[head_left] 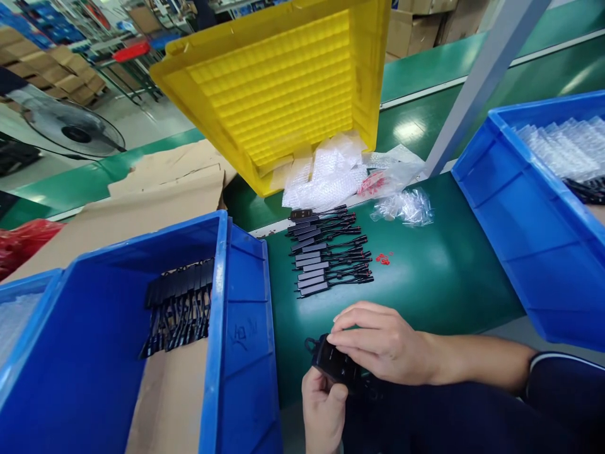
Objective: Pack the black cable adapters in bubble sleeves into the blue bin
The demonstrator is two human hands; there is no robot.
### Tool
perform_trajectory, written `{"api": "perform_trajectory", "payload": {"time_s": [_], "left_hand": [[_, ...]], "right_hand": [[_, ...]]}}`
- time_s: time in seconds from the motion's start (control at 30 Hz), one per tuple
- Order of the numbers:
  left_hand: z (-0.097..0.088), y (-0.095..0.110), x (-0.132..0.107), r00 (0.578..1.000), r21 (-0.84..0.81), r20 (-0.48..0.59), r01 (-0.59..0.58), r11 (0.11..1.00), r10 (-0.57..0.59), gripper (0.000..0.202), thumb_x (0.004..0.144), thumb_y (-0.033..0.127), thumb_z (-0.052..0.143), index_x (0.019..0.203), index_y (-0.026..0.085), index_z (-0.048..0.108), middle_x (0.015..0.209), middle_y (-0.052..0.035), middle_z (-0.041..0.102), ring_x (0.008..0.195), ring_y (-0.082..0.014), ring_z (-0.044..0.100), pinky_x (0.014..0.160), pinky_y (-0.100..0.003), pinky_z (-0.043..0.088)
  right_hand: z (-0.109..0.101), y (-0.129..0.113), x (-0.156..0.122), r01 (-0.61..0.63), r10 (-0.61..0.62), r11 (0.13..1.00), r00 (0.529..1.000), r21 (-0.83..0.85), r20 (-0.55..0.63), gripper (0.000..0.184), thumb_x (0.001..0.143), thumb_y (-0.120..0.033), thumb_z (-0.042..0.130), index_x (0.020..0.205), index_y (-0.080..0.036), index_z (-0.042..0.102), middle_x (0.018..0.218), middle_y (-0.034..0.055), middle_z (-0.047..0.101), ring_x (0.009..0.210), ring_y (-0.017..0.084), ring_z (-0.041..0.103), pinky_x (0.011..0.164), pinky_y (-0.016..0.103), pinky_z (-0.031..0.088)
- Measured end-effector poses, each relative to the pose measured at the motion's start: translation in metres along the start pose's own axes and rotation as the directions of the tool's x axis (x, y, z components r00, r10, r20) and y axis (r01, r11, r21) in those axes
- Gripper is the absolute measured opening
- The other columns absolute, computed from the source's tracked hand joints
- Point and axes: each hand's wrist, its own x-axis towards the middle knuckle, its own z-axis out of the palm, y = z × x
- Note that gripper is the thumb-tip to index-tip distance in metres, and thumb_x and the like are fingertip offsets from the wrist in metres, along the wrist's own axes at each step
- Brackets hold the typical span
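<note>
Close to my body, at the near edge of the green work surface, my left hand (324, 407) grips a small black electronic box with a cable (336, 364), thumb on its near side. A black cable loop sticks out at the box's far left end. My right hand (378, 340) is closed over the box's far side, fingertips pressed on its top, partly covering it. The box's right end and any further cable are hidden by the right hand and dark clothing. Beyond my hands lies a column of similar black boxes with cables (314, 265).
Small red pieces (384, 258) and clear plastic bags (406, 207) lie on the green surface (439, 265). Bubble-wrap bags (331, 170) sit before a tilted yellow crate (278, 82). A blue bin (243, 328) with cabled boxes (182, 296) stands left, another blue bin (534, 221) right.
</note>
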Motion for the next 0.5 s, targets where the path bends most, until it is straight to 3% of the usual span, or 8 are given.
{"api": "perform_trajectory", "payload": {"time_s": [0.2, 0.4, 0.5], "left_hand": [[-0.012, -0.005, 0.0, 0.999, 0.069, 0.016, 0.029, 0.997, -0.03, 0.045, 0.049, 0.053, 0.085, 0.067, 0.014, 0.069, 0.053, -0.0034, 0.061, 0.06, -0.0212, 0.061, 0.062, -0.031, 0.054], [0.001, 0.006, 0.006, 0.999, -0.048, -0.036, 0.006, 0.999, -0.007, 0.044, 0.056, 0.051, 0.082, 0.081, 0.016, 0.072, 0.072, -0.0083, 0.07, 0.075, -0.0238, 0.067, 0.073, -0.031, 0.056], [0.0, 0.007, 0.007, 0.997, -0.045, -0.075, 0.002, 0.999, -0.005, 0.046, 0.047, 0.047, 0.088, 0.077, 0.017, 0.072, 0.068, -0.007, 0.069, 0.069, -0.0223, 0.067, 0.068, -0.03, 0.056]], "right_hand": [[-0.002, 0.001, 0.002, -0.021, 0.021, 1.0, 1.0, -0.009, 0.013, 0.017, 0.093, -0.014, 0.052, 0.1, -0.011, 0.066, 0.09, 0.0087, 0.066, 0.084, 0.015, 0.061, 0.076, 0.028, 0.053], [-0.012, -0.005, -0.002, -0.025, 0.012, 0.998, 0.98, 0.064, 0.198, 0.014, 0.091, -0.017, 0.055, 0.089, -0.015, 0.069, 0.097, 0.0078, 0.064, 0.092, 0.016, 0.06, 0.084, 0.03, 0.05], [-0.015, -0.005, -0.001, -0.044, 0.034, 0.997, 0.99, 0.071, 0.136, 0.014, 0.091, -0.015, 0.054, 0.096, -0.013, 0.068, 0.097, 0.0089, 0.064, 0.093, 0.015, 0.059, 0.084, 0.029, 0.05]]}}
